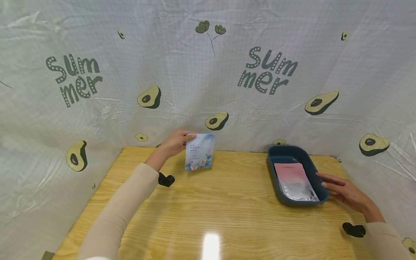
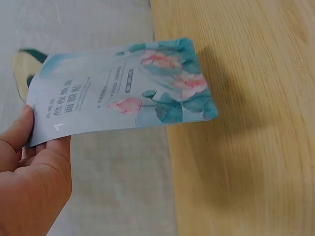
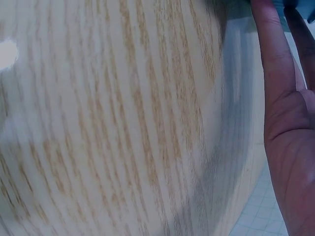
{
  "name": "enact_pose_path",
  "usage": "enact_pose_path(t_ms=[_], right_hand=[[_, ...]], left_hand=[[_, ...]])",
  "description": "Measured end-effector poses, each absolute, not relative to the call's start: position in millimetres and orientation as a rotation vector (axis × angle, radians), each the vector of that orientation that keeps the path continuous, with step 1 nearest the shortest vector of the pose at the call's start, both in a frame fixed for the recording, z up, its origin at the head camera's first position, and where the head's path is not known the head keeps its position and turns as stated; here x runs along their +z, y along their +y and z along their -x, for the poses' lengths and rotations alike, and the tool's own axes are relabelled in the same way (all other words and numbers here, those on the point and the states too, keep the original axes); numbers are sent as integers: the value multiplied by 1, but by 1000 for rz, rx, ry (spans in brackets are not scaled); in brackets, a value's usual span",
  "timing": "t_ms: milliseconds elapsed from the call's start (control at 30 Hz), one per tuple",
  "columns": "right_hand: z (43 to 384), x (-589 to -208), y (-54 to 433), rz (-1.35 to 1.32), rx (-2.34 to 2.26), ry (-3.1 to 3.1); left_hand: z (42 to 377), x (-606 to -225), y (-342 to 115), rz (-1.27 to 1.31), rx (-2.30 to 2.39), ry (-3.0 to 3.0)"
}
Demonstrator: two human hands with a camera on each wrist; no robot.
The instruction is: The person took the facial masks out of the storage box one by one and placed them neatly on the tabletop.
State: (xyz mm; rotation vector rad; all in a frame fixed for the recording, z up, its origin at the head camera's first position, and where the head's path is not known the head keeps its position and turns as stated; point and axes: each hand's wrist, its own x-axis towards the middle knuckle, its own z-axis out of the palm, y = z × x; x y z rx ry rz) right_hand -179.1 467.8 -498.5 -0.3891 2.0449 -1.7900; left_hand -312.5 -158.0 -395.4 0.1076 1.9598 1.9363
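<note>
My left hand (image 1: pixel 175 143) pinches a pale blue sheet mask packet (image 1: pixel 199 151) by its upper left edge, thumb in front. The packet is held up over the back of the table, its lotus-printed end lowest in the head view. In the left wrist view the packet (image 2: pixel 123 91) shows its printed front, and the left hand (image 2: pixel 34 182) grips one end. On the right, my right hand (image 1: pixel 347 193) lies against the right rim of a dark blue bin (image 1: pixel 276 180), its fingers fairly straight. Inside that bin lies a pink and silver sheet mask packet (image 1: pixel 295 182).
The wooden table (image 1: pixel 227 206) ends at the back against a white curtain (image 1: pixel 182 65) printed with avocados and lettering. Curtain also hangs along the left and right sides. A bright light reflection lies near the table's front.
</note>
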Motion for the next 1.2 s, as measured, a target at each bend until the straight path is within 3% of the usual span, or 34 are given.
enact_pose_path(t_ms=[733, 1200], right_hand=[[179, -498, 466, 385, -1837, 1969], [178, -498, 470, 403, -1839, 1950]], left_hand=[[333, -493, -225, 185, 1823, 2150], [342, -504, -226, 118, 1793, 2142]])
